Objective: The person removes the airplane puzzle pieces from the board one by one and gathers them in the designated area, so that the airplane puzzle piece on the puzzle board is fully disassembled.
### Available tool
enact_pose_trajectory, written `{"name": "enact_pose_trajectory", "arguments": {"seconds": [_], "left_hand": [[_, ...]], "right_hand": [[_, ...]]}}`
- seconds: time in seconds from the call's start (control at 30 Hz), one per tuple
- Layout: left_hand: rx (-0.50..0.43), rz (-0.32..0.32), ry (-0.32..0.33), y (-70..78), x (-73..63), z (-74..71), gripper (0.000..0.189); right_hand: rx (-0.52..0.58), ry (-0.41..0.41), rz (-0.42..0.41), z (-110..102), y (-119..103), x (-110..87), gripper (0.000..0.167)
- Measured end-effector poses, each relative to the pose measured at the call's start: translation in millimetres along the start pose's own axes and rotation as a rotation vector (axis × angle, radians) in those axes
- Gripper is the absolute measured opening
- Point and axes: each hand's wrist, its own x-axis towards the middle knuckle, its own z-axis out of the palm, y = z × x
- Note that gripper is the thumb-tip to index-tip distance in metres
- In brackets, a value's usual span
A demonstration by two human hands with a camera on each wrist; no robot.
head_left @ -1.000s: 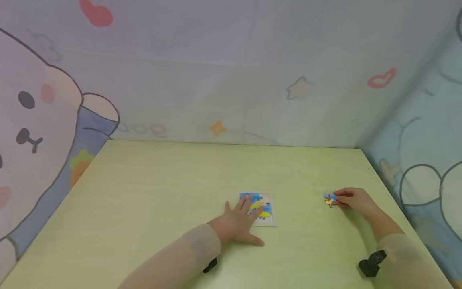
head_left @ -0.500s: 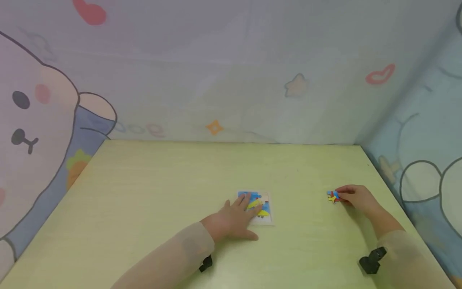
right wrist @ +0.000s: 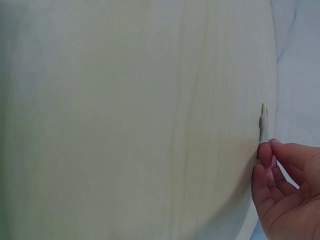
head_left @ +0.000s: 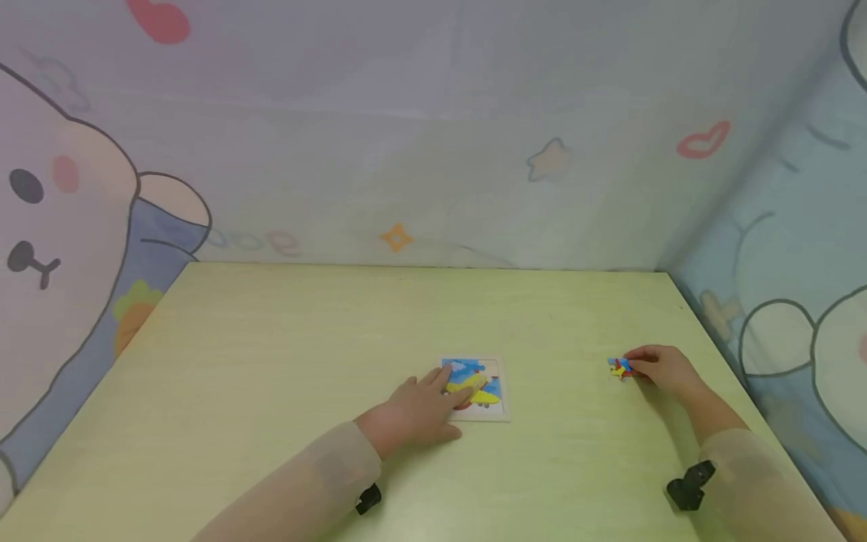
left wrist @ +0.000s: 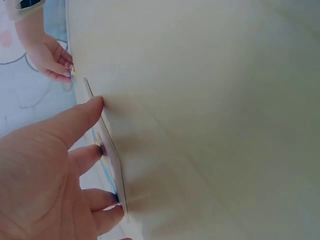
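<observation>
A small square jigsaw puzzle (head_left: 501, 411) with a pale frame lies flat on the table and shows a yellow aeroplane on blue sky. My left hand (head_left: 416, 410) rests with fingers spread over its left part, hiding some of the picture. In the left wrist view, the thumb of my left hand (left wrist: 45, 175) touches the near edge of the puzzle board (left wrist: 116, 172). Off to the right, my right hand (head_left: 667, 370) pinches a puzzle piece (head_left: 618, 367) of blue, red and yellow between thumb and fingers. The right wrist view has this piece (right wrist: 263, 122) edge-on, close to the tabletop.
The pale yellow-green wooden table (head_left: 305, 331) stretches left of and behind the puzzle. A cartoon-printed cloth wall (head_left: 433, 150) rises at its far edge, with another printed wall (head_left: 799, 248) along the right side. A black wrist camera (head_left: 691, 485) sits at the right cuff.
My left hand has drawn back leftward across the puzzle, so more of the aeroplane shows. My right hand keeps its pinch on the puzzle piece in nearly the same place. The head view has shifted slightly.
</observation>
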Motion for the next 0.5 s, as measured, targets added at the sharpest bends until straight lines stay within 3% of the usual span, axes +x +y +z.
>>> {"name": "enact_pose_trajectory", "arguments": {"seconds": [0.37, 0.5], "left_hand": [[-0.014, -0.014, -0.007, 1.2, 2.7, 1.0, 0.066], [-0.01, -0.018, -0.003, 1.4, 1.0, 1.2, 0.066]], "right_hand": [[-0.017, 0.048, -0.031, 0.6, 0.3, -1.7, 0.033], [0.03, 0.075, -0.045, 7.4, -6.2, -3.9, 0.034]]}}
